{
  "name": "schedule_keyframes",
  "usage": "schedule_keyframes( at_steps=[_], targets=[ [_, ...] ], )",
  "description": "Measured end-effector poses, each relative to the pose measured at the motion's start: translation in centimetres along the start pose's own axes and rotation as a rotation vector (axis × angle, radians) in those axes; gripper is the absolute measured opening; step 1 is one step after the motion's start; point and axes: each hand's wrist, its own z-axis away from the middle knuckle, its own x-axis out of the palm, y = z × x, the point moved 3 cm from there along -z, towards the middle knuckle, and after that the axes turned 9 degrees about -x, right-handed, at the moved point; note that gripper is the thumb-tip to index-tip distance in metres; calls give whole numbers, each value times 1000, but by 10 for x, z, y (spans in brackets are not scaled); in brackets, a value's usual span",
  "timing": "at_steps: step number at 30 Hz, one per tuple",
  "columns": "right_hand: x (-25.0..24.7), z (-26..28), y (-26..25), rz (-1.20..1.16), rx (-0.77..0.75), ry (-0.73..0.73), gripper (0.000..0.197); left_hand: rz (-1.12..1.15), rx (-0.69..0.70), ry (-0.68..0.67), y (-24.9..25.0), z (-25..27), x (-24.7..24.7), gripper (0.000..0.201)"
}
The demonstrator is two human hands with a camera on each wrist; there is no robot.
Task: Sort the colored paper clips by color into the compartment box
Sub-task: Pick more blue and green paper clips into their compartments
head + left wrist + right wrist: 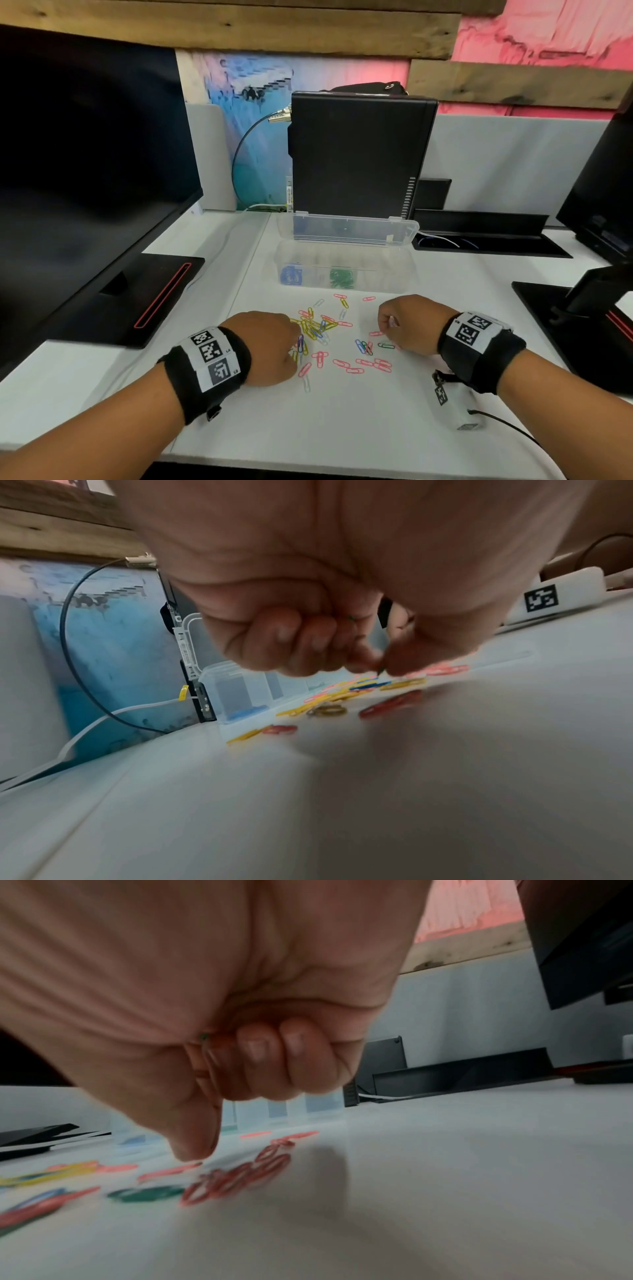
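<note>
Several loose paper clips (322,329), pink, yellow, blue, green and white, lie scattered on the white desk (342,421). Behind them stands the clear compartment box (394,270) with its lid open; blue clips (291,274) fill one compartment and green clips (341,277) another. My left hand (274,346) is curled over the pile's left edge; in the left wrist view its thumb and forefinger (378,666) pinch a dark clip whose colour is unclear. My right hand (397,327) is curled at the right, holding reddish clips (219,1042) in its palm, thumb down above a pink clip (171,1171).
A large monitor (85,164) and its base (137,301) stand on the left. A black computer case (359,154) rises behind the box. Another monitor base (579,322) sits at the right. A white tagged device (459,407) with a cable lies under my right wrist.
</note>
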Motion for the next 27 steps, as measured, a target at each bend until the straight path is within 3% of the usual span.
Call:
schedule_keyframes(
  at_steps=[4,8,12,16,19,23,24,27],
  targets=[
    [-3,3,-6,-1,-74,17,14,212,22,-62,-14,-6,-5,31],
    [-2,3,-9,21,-105,-3,8,752,3,-80,-26,-18,-14,35],
    [0,3,-6,-7,-73,-33,8,1284,-72,-330,-14,-29,-18,35],
    [5,8,-6,-2,-73,-62,11,1524,-108,-505,9,-41,-20,21],
    [6,12,-4,-37,-59,-62,8,1338,-108,-459,30,-55,-24,23],
    [-1,15,11,-104,-10,-11,8,386,156,-136,62,-63,-36,22],
    [-3,15,16,-99,1,2,10,228,169,-102,69,-62,-36,23],
    [-4,13,26,-79,15,25,10,70,143,-60,81,-61,-31,26]
  ],
)
